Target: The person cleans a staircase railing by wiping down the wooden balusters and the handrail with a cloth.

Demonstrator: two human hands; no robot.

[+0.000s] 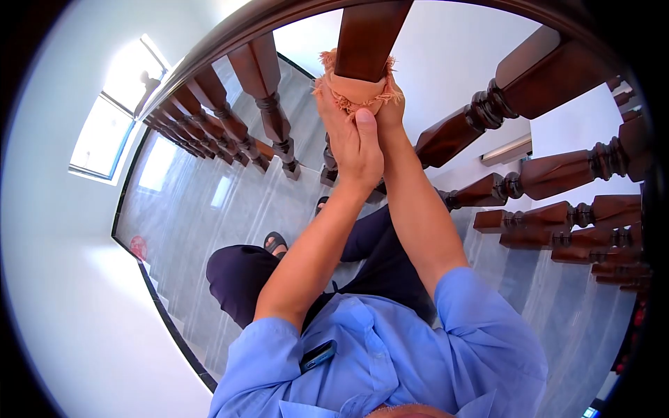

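The cloth (355, 89) is wrapped round the square upper block of a post (373, 38), just below the handrail (258, 22). The left hand (350, 143) curls closed over the cloth from the post's left edge, its thumb laid upright across the front. The right hand (391, 111) clasps it at the right edge, partly behind that thumb; its fingertips are hidden.

Close on both sides, more balusters crowd the space: a row (216, 111) runs off to the left, and a thick one (516, 83) slants past the right hand. The handrail curves over everything, shutting in the top. Below the forearms, the bent legs in dark trousers (240, 282) fill the room over the grey floor (202, 195), with a dark sandal (277, 244) near the left knee. A phone (318, 356) sticks out at the front of the blue shirt (369, 334). A bright window (111, 132) is set in the white wall (56, 209), and a red round mark (138, 247) shows by the floor's left edge.

The cloth is peach-coloured, with a smooth folded band and ragged, stringy edges. The post is glossy, dark reddish brown and flat-faced; its neighbours alternate square blocks, turned rings and tapering shafts. The floor looks polished, with pale streaks.
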